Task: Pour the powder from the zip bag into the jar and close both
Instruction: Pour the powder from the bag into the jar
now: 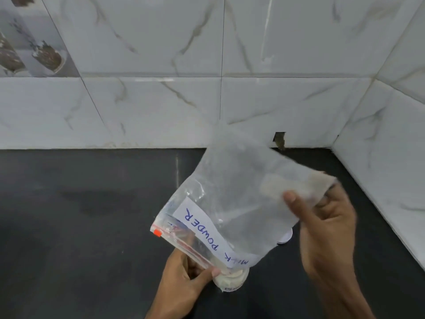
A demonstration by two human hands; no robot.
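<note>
A clear zip bag with a white label reading "MILK POWDER" is held upside down and tilted, its red zip mouth at the lower left. The mouth rests over a small clear jar that stands on the black counter and holds off-white powder. My left hand pinches the bag's mouth at the jar's rim. My right hand grips the raised bottom corner of the bag, where a little powder clings. A white round lid lies on the counter behind the bag, mostly hidden by it.
The black counter meets a white marble-tiled wall at the back and another tiled wall at the right, forming a corner. A small dark gap shows at the base of the back wall.
</note>
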